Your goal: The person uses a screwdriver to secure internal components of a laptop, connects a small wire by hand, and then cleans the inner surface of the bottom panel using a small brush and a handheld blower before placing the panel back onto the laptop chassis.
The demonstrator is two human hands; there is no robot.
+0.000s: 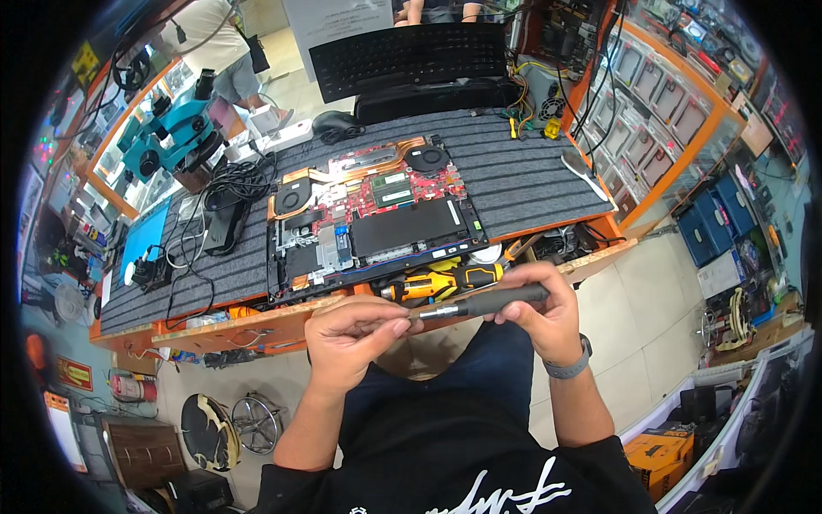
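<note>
Your right hand point(548, 321) is wrapped around the dark grip of a screwdriver point(488, 302), held level before the bench; the thumb and fingers of your left hand point(347, 338) pinch its tip end. Beyond lies a yellow-and-black tool point(449, 279) in the open drawer point(248, 329), then an opened laptop base point(407, 227) on the striped mat point(505, 184); farther back, a mouse point(337, 127) and a black keyboard point(411, 62).

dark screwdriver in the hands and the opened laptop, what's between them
In the head view, a yellow-and-black tool in the open drawer lies between screwdriver and laptop.
</note>
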